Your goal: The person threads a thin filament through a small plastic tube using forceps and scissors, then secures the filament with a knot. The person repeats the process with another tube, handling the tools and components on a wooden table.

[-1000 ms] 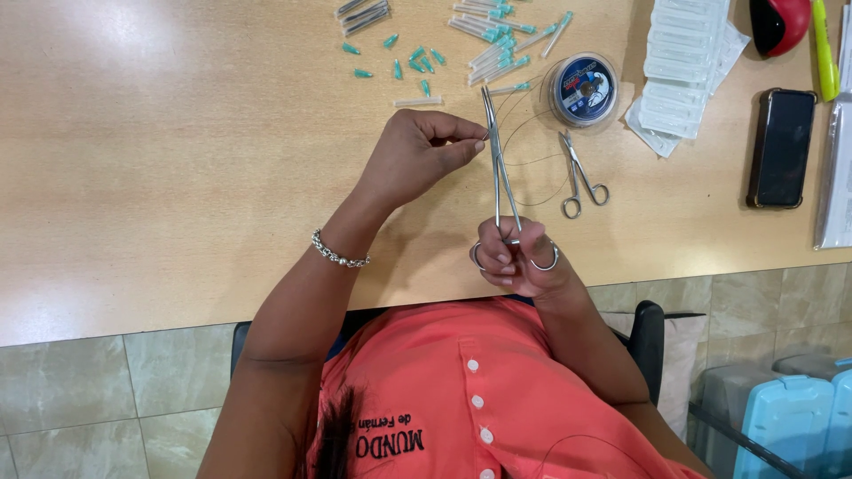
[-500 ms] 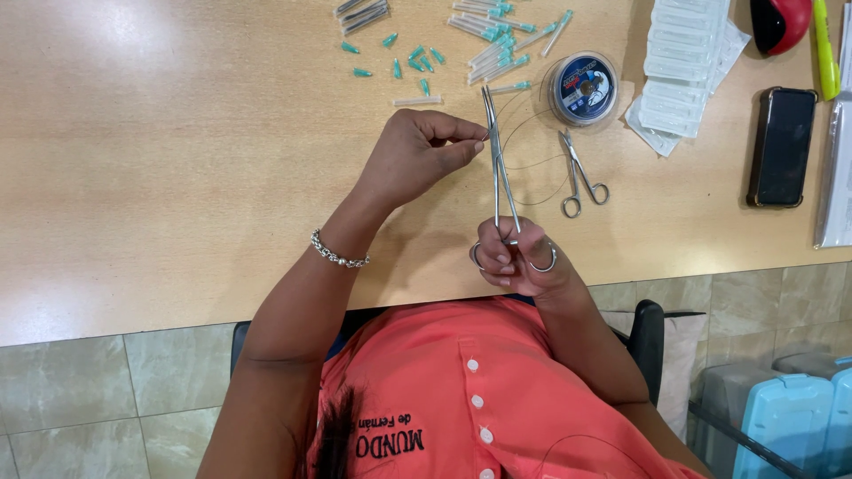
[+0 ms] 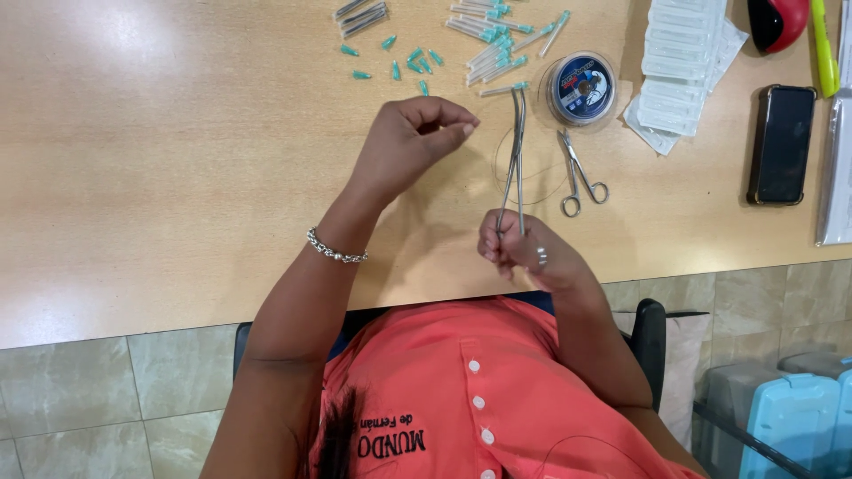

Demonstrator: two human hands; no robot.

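Note:
My right hand (image 3: 525,253) grips the handles of long metal forceps (image 3: 516,151). They point away from me, with the tips near a teal-hubbed needle (image 3: 502,88). My left hand (image 3: 410,142), with a chain bracelet on its wrist, hovers just left of the forceps tips. Its thumb and fingers are pinched together, and I cannot make out anything between them. A faint loop of clear thread (image 3: 541,197) lies on the wooden table (image 3: 177,177) around the forceps.
A round spool of thread (image 3: 581,87) and small scissors (image 3: 582,177) lie right of the forceps. Several teal-hubbed needles (image 3: 493,40) and loose teal caps (image 3: 390,58) are spread at the far edge. White packets (image 3: 683,62), a black phone (image 3: 781,142) and a yellow marker (image 3: 824,49) are at the right.
The forceps tips have swung right, away from my left fingertips, and the forceps now stand straighter. My right hand has closed further over the handles. My left hand has barely moved.

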